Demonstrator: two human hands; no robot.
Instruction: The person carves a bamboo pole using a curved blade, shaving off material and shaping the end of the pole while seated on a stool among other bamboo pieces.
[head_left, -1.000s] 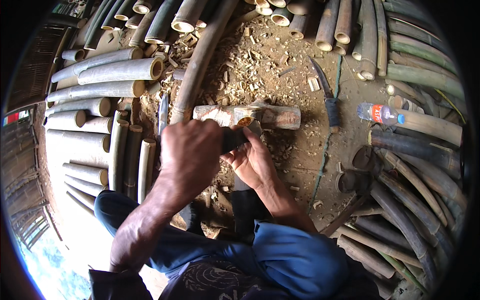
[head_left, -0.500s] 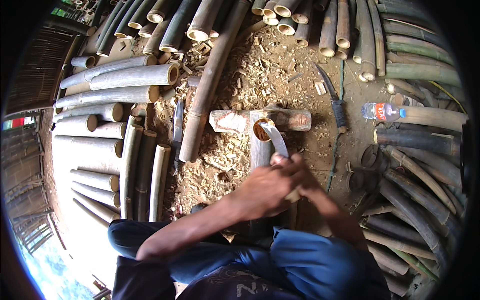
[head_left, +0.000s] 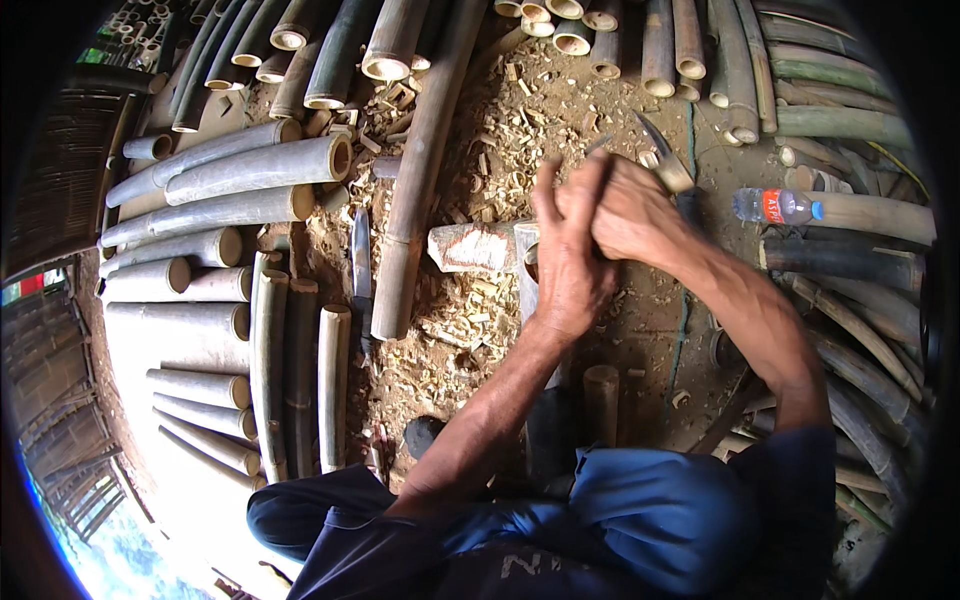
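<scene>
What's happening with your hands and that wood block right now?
Left hand and right hand clasped together, raised. Chopping block below, untouched. Spare knife lying left. Chips everywhere.

Two hands are in view, the left hand (head_left: 570, 270) and the right hand (head_left: 625, 210), pressed together above one wooden chopping block (head_left: 470, 247). One plastic bottle (head_left: 775, 206) lies at the right, one long knife (head_left: 361, 262) lies on the chip-strewn ground left of the block, and one short bamboo stub (head_left: 601, 400) stands near the knees. Cut bamboo poles (head_left: 250, 170) number perhaps a dozen in the left stack alone, though the bending rim makes an exact count impossible.
</scene>
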